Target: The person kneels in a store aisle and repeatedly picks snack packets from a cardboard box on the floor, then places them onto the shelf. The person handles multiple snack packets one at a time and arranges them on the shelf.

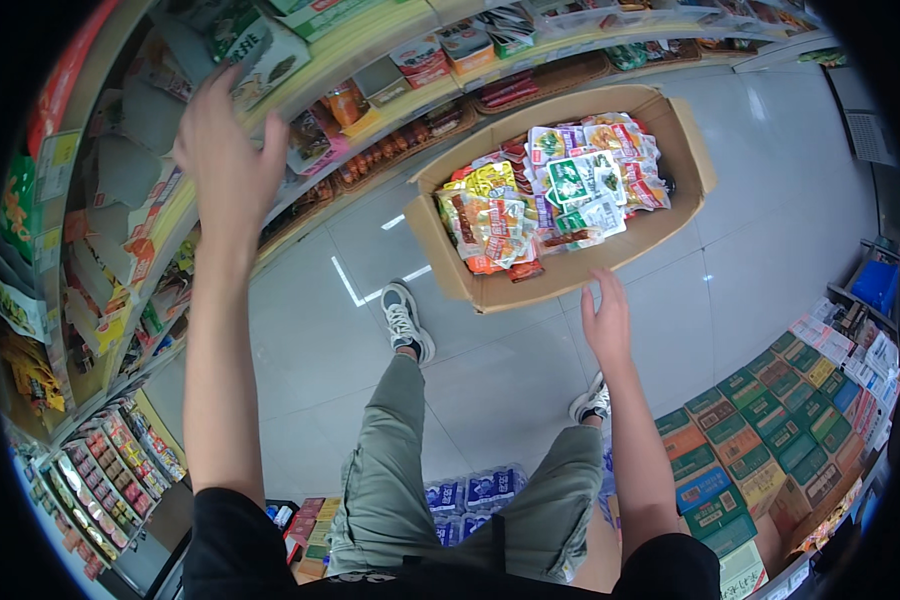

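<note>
My left hand (229, 154) is raised at the shelf on the left, its fingers over the edge of a green-and-white snack box (270, 64); whether it touches the box I cannot tell. Low on the right, my right hand (606, 311) hangs beside the near rim of a large open cardboard box (555, 291), fingers apart and holding nothing. That carton stands on the floor, filled with small plastic snack packets. Green-and-white packets (568, 180) lie on top at its middle, with red-and-white ones (499, 221) to the left and a yellow packet (487, 180) behind them.
Store shelves (435, 90) with snack boxes curve along the left and top, wicker baskets (394, 150) on their lowest level. Stacked green and brown cartons (765, 420) stand at lower right. Wrapped blue-and-white packs (469, 495) lie behind my legs. A candy rack (101, 480) is at lower left.
</note>
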Tool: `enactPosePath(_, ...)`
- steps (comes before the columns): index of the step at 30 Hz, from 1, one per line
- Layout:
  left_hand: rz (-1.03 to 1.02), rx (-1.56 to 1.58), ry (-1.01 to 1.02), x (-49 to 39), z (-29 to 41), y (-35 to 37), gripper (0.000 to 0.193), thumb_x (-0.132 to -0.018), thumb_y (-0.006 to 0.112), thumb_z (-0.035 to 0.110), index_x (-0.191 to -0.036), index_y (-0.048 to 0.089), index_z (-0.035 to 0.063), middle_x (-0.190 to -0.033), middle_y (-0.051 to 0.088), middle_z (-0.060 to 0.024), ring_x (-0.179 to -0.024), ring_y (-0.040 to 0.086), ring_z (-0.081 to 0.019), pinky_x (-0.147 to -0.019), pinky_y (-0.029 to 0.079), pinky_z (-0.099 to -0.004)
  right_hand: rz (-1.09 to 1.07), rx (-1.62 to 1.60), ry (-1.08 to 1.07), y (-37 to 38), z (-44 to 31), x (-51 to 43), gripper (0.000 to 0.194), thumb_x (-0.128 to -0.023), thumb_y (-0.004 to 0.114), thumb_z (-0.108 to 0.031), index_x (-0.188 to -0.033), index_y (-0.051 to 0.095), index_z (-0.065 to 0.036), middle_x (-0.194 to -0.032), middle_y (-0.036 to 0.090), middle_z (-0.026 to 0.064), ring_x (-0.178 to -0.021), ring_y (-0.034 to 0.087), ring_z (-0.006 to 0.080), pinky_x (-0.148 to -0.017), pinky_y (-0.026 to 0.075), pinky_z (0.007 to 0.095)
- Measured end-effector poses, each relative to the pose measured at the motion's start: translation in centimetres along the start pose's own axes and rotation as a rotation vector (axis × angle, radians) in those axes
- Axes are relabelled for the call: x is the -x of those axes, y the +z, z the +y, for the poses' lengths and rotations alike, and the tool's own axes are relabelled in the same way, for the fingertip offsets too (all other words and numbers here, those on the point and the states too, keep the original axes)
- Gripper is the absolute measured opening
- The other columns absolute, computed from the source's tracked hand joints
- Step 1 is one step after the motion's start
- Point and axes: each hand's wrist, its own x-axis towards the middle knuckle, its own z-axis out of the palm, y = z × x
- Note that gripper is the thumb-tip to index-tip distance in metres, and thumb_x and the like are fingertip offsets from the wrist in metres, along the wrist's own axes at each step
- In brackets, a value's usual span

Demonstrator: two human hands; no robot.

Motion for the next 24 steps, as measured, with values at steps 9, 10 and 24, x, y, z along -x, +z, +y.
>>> enactPosePath(9,-0.943,0.622,-0.286,32.9,11.2,-5.2,0.043,-0.092,0.074,0.015,-0.133,0.067,0.0044,-0.13,0.071,-0.0214,-0.125,0.065,-0.0432,-0.111,0.05,-0.0514,0.085,0.107,0.129,5.4,12.1,-15.5,0.072,-0.086,0.087,-0.021,-0.142,0.052,0.01,-0.132,0.063,0.0344,-0.127,0.061,0.0511,-0.108,0.051,0.054)
enactPosePath(10,-1.042,0.611,-0.288,36.2,11.3,-6.6,0.044,-0.091,0.074,0.016,-0.133,0.066,0.005,-0.131,0.071,-0.0211,-0.126,0.064,-0.0433,-0.112,0.05,-0.0514,0.087,0.141,0.155,6.0,13.1,-17.0,0.078,-0.084,0.09,-0.025,-0.142,0.05,0.011,-0.132,0.062,0.0354,-0.126,0.061,0.0513,-0.108,0.052,0.0544)
enactPosePath(24,-1.193,0.539,-0.364,42.3,11.3,-10.0,0.028,-0.085,0.074,0.019,-0.111,0.071,0.0082,-0.109,0.074,-0.0111,-0.107,0.072,-0.034,-0.097,0.057,-0.0478,-0.102,0.444,0.86,12.4,12.0,-24.2,0.122,-0.073,0.093,-0.069,-0.157,0.039,0.001,-0.163,0.039,0.0266,-0.155,0.036,0.0447,-0.125,0.035,0.0601)
